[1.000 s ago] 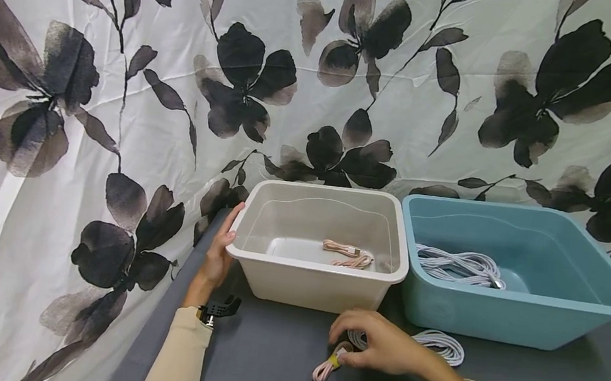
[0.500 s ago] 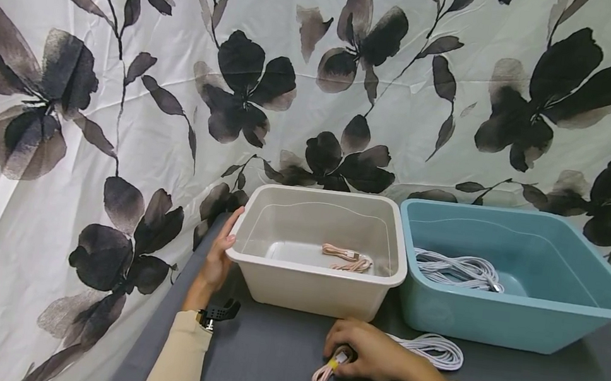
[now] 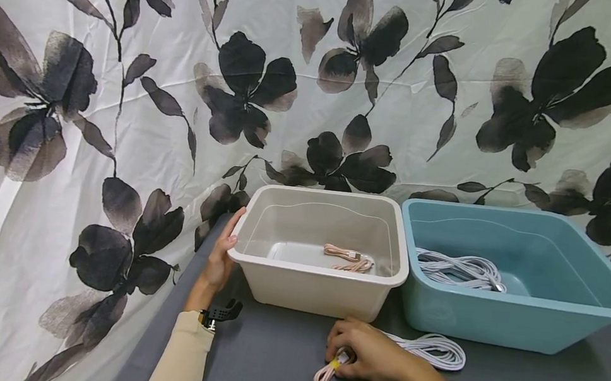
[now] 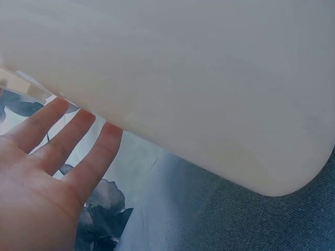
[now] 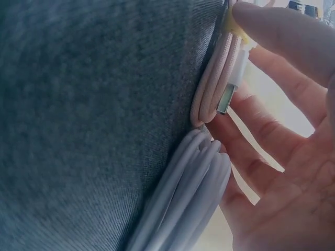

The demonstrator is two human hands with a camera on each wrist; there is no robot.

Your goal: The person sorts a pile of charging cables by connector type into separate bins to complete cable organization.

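Pink cable bundle (image 3: pixel 326 371) lies on grey tabletop (image 3: pixel 272 364), in front of beige bin (image 3: pixel 273 263). Right hand (image 3: pixel 371 354) has slid closer since 1 second ago; fingers now curl round bundle, pinching it. Left hand (image 3: pixel 219 256) stays flat against bin side, fingers straight. Bundle not lifted yet.

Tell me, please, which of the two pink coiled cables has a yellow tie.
The pink coiled cable on the table, under the right hand; the one in the beige bin shows none.
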